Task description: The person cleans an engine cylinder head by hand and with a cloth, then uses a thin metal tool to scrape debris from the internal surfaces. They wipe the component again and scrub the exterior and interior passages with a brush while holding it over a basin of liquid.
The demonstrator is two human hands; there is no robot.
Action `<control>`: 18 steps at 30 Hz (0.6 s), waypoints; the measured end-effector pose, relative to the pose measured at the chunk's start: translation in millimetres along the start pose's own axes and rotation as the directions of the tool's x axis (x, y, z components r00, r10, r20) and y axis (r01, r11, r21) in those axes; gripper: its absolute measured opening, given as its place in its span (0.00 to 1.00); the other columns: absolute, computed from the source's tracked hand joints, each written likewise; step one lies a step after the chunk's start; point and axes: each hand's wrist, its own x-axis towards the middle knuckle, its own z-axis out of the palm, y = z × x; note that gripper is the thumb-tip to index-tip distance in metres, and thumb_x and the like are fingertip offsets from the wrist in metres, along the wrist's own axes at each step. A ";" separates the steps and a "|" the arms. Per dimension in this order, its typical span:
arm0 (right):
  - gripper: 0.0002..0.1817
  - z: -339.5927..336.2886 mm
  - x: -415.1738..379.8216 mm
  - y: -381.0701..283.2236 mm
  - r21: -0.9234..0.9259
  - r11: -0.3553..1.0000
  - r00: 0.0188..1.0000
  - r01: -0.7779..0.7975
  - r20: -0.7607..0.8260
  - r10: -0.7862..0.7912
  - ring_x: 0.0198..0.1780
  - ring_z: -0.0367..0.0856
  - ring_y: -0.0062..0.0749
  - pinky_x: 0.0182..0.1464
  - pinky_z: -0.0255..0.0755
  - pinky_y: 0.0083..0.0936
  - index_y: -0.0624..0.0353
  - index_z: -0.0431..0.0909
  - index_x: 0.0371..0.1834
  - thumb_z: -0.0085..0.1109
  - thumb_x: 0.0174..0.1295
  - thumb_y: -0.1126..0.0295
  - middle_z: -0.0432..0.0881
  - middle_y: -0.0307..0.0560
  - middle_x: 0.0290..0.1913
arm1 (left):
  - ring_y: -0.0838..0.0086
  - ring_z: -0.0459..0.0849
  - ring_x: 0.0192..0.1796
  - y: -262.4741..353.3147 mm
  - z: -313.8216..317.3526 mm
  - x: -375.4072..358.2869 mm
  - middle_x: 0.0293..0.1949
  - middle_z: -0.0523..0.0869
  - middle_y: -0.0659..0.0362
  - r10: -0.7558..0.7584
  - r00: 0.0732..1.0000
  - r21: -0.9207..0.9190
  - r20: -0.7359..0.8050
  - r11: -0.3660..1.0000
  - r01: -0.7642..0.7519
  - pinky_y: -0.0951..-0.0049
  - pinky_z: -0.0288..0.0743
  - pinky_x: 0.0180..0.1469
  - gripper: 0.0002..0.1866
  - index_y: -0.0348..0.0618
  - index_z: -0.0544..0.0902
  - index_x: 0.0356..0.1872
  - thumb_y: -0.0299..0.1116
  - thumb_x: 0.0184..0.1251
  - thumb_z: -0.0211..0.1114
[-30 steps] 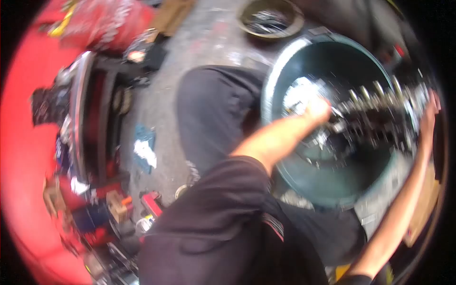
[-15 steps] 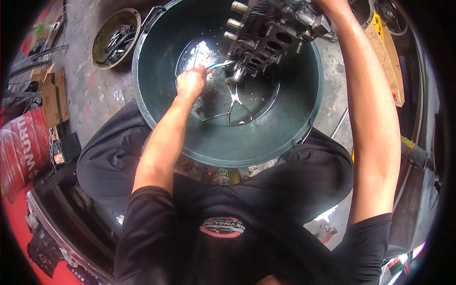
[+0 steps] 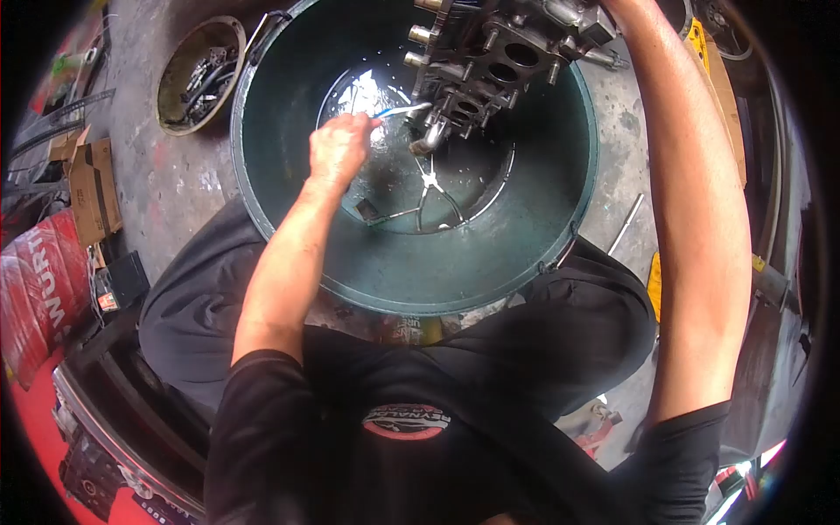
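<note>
My left hand [image 3: 340,149] is closed around a thin blue and white tool [image 3: 402,110], whose tip reaches the lower left side of a dark metal engine part [image 3: 490,74]. The engine part hangs tilted over a large green tub [image 3: 411,293], with round ports and studs facing up. At the top edge, my right hand [image 3: 623,10] is by the upper right end of the part; its fingers are hidden or cut off. Pliers with pale handles [image 3: 430,180] and a small dark brush-like item [image 3: 366,210] lie in the wet bottom of the tub.
A smaller round bin [image 3: 164,109] with metal pieces stands on the floor at the left. Cardboard [image 3: 94,192] and a red plastic bag [image 3: 44,284] lie farther left. A metal rod [image 3: 626,223] is right of the tub. My crossed legs [image 3: 560,341] border its near side.
The view has shifted slightly. The engine part sits a little higher and farther left in view. My left hand, still with the tool, has moved slightly left.
</note>
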 end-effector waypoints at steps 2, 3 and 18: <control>0.16 -1.7 -2.0 -4.5 0.015 1.000 1.000 -0.003 0.023 0.002 0.42 0.85 0.56 0.47 0.76 0.43 0.62 0.82 0.42 0.55 0.70 0.58 0.86 0.61 0.37 | 0.51 0.86 0.31 -6.5 3.8 -8.2 0.28 0.85 0.51 -0.045 0.999 -0.020 0.019 0.999 0.046 0.49 0.78 0.32 0.13 0.45 0.81 0.32 0.42 0.73 0.63; 0.16 -2.4 -1.5 -5.2 0.018 1.000 1.000 -0.001 0.023 0.000 0.42 0.86 0.56 0.46 0.76 0.43 0.62 0.82 0.42 0.55 0.70 0.58 0.86 0.61 0.36 | 0.50 0.86 0.31 -5.8 14.7 -5.8 0.28 0.85 0.50 -0.081 0.996 -0.012 0.044 0.997 0.081 0.48 0.78 0.33 0.13 0.45 0.81 0.33 0.42 0.74 0.62; 0.16 -8.0 -9.9 -18.9 0.075 0.994 0.996 -0.078 0.049 0.074 0.35 0.87 0.46 0.40 0.76 0.37 0.62 0.81 0.43 0.54 0.72 0.58 0.85 0.57 0.30 | 0.44 0.87 0.35 72.5 -14.5 -9.4 0.32 0.88 0.44 -0.361 0.932 -0.156 -0.030 0.923 0.352 0.45 0.79 0.38 0.17 0.42 0.83 0.37 0.46 0.76 0.59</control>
